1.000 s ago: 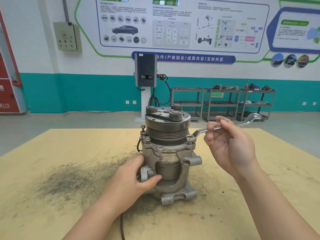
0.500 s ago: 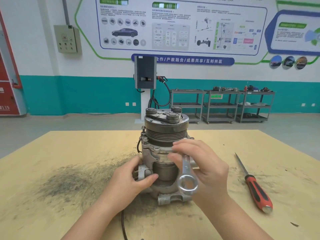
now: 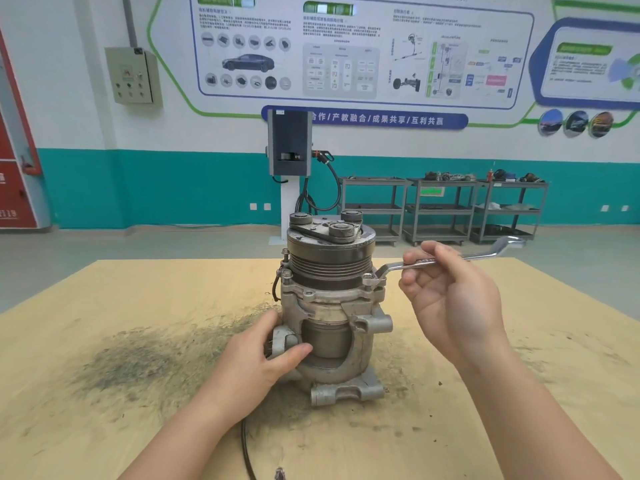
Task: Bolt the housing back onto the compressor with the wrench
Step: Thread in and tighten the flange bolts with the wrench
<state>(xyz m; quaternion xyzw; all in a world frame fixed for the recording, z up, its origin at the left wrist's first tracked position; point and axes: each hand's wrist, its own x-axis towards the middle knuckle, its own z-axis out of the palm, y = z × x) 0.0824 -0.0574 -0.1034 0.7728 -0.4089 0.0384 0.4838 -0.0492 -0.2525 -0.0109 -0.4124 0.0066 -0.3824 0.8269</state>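
The grey metal compressor (image 3: 332, 306) stands upright in the middle of the table, its grooved pulley on top and its cast housing (image 3: 360, 341) below. My left hand (image 3: 256, 355) grips the housing's lower left side, thumb across the front. My right hand (image 3: 450, 296) holds the shaft of a silver ring wrench (image 3: 436, 261) between thumb and fingers. The wrench lies roughly level, its near ring seated on a bolt (image 3: 369, 280) at the housing's right flange, its far end pointing right. Another bolt (image 3: 285, 271) stands on the left flange.
The yellow wooden table (image 3: 104, 341) carries a dark smear of grime left of the compressor. A black cable (image 3: 247, 452) runs from the compressor toward the near edge. Beyond the table are grey tool carts (image 3: 443, 209) and a charging post (image 3: 291, 157) by the wall.
Half a second ago my right hand held the wrench hanging down in front of the compressor; now it has swung out right, level on the right flange bolt. My left hand stayed put.
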